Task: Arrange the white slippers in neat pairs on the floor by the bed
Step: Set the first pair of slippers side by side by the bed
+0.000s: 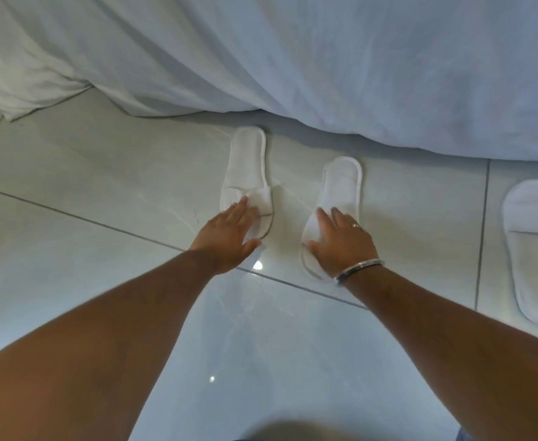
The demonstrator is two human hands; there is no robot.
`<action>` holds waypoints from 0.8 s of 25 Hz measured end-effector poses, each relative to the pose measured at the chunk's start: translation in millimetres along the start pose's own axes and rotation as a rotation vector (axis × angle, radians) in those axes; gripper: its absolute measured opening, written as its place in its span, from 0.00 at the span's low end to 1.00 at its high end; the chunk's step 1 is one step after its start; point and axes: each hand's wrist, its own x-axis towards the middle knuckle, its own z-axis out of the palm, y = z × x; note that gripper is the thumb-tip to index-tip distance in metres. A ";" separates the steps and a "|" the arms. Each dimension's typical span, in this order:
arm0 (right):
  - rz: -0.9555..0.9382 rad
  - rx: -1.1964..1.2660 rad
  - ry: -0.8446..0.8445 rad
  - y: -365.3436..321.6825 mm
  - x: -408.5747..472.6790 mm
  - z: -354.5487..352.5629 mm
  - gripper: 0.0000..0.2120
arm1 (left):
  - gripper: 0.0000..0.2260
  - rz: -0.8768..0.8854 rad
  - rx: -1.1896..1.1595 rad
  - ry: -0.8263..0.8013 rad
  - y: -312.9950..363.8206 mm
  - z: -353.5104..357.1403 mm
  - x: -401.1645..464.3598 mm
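Two white slippers lie side by side on the pale tiled floor, heels toward the bed. My left hand (229, 235) rests flat on the toe strap of the left slipper (248, 163), fingers spread. On the toe end of the right slipper (342, 183) lies my right hand (341, 241), thumb at the slipper's left edge; it wears a ring and a metal bangle. A gap about one slipper wide separates the two. A third white slipper (532, 249) lies alone at the right edge, its toe end toward the bed.
White bedding (325, 58) hangs down to the floor along the top, bunched at the left (32, 84). Dark grout lines cross the glossy tiles (102, 281). Something blurred shows at the bottom edge.
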 end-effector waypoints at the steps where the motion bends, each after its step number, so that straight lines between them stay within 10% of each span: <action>1: 0.012 -0.021 -0.091 17.1 -2.4 6.7 0.34 | 0.33 0.005 0.004 0.017 5.8 1.6 8.9; 20: -0.181 -0.187 0.037 47.6 -54.7 66.3 0.36 | 0.35 0.206 0.241 0.005 50.5 41.1 -3.5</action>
